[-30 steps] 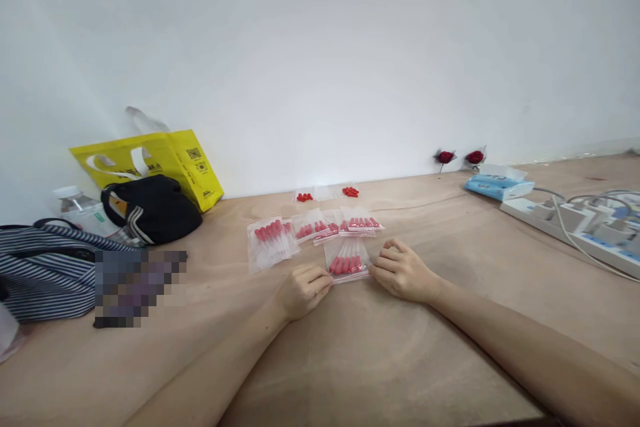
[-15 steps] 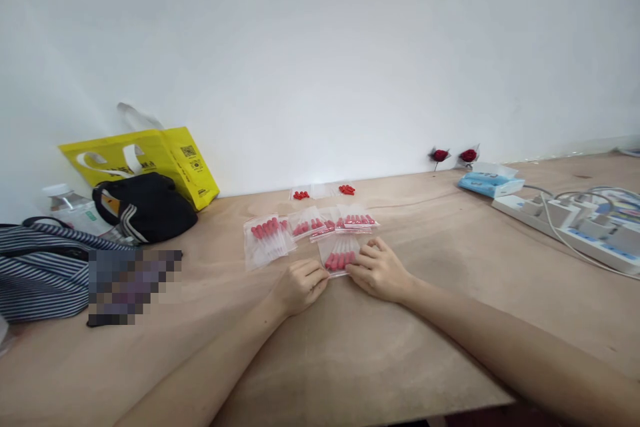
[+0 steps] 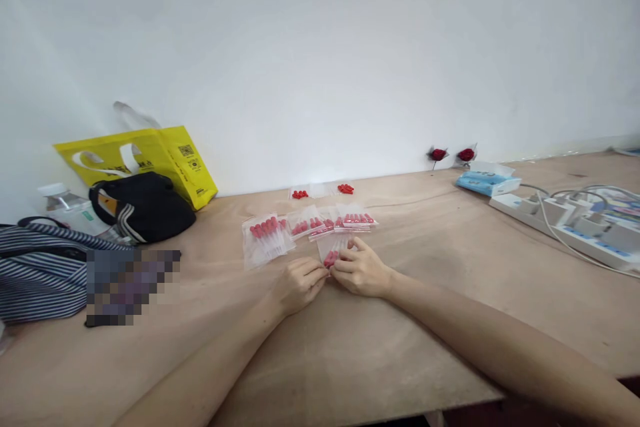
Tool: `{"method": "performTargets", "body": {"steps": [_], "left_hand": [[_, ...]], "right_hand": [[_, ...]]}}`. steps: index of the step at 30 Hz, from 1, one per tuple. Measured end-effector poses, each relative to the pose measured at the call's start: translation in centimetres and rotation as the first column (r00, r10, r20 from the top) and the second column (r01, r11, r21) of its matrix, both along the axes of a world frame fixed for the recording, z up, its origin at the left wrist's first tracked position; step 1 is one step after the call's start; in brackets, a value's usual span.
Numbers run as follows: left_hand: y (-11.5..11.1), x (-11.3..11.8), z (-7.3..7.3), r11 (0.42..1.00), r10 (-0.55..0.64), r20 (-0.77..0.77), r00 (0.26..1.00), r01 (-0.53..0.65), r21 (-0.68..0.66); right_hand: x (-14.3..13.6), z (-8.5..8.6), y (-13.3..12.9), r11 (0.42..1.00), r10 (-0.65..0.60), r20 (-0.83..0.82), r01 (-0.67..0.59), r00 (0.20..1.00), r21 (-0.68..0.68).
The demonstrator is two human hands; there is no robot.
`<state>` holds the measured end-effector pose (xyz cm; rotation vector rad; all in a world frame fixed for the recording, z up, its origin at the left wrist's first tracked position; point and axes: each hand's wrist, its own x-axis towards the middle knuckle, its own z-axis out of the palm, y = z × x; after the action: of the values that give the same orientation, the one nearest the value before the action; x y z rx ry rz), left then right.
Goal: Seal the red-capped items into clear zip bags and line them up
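A clear plastic bag (image 3: 327, 247) with red-tipped sticks lies on the wooden table (image 3: 320, 347), its red ends toward me. My left hand (image 3: 299, 285) pinches the near left corner of this bag. Close beside it, my right hand (image 3: 361, 269) has its fingers closed on the near edge and covers part of the red tips. Behind are more bags of red-tipped sticks, one at the left (image 3: 267, 240) and others overlapping (image 3: 357, 219). Two small groups of red pieces (image 3: 345, 189) lie near the wall on clear plastic.
At the left stand a yellow bag (image 3: 175, 160), a black pouch (image 3: 155, 207), a bottle (image 3: 60, 197) and a striped bag (image 3: 45, 270). To the right are a blue tissue pack (image 3: 487, 182), a power strip (image 3: 565, 223) with cables, and two red roses (image 3: 466, 155).
My right hand has moved left along the bag's near edge, closer to my left hand, and now covers more red tips. My left hand has stayed at the corner.
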<state>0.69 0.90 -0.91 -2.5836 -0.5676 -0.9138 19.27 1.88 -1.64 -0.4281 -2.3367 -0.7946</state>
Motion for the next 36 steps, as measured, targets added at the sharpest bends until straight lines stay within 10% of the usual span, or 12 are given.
{"method": "performTargets", "body": {"steps": [15,32,36], "left_hand": [[-0.5,0.0,0.1,0.997,-0.029,0.054,0.998,0.033,-0.071],[-0.9,0.1,0.6,0.981,0.007,0.02,1.0,-0.003,-0.193],[-0.7,-1.0,1.2,0.95,0.23,0.16,0.96,-0.185,-0.253]], "right_hand": [[5.6,-0.3,-1.4,0.993,-0.108,-0.054,0.105,0.993,-0.06],[3.9,-0.4,-2.3,0.909,-0.361,0.02,0.356,0.932,-0.218],[5.8,-0.5,-2.4,0.919,-0.295,-0.054,0.268,0.954,-0.288]]}}
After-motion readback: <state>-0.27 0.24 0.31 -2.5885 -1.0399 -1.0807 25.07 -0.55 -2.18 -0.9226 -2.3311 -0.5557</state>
